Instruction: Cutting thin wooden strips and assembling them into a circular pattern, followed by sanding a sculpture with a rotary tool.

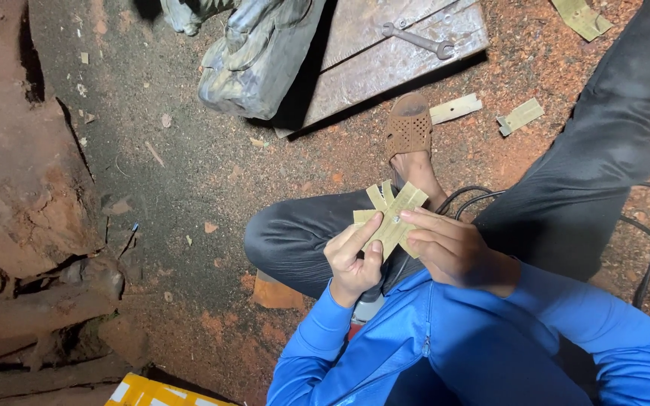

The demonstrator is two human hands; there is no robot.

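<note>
Together, our two hands close on one small thing held above our lap: a bundle of tan card strips (391,218) fanned out like a star and joined near the middle by a small metal fastener (396,220). Our left hand (353,259) is curled snugly around the lower left of the bundle, its thumb and forefinger pressed against the strips from below and from the side, so that no gap shows between fingers and card. Our right hand (449,244) comes in from the other side, fingers nearly straight and laid flat along the strips, with the fingertips (406,216) touching just beside the fastener; whether the thumb pinches from behind we cannot tell, since the card hides it.

The upper ends of the strips stick out free past both hands, pointing toward our sandalled foot (409,139). Our dark trouser knee (295,233) lies right beneath the bundle.

Farther off on the reddish ground (212,165) lie loose offcuts of the same card (520,115), well apart from the hands, and a spanner (418,37) rests on a metal plate (385,60).
</note>
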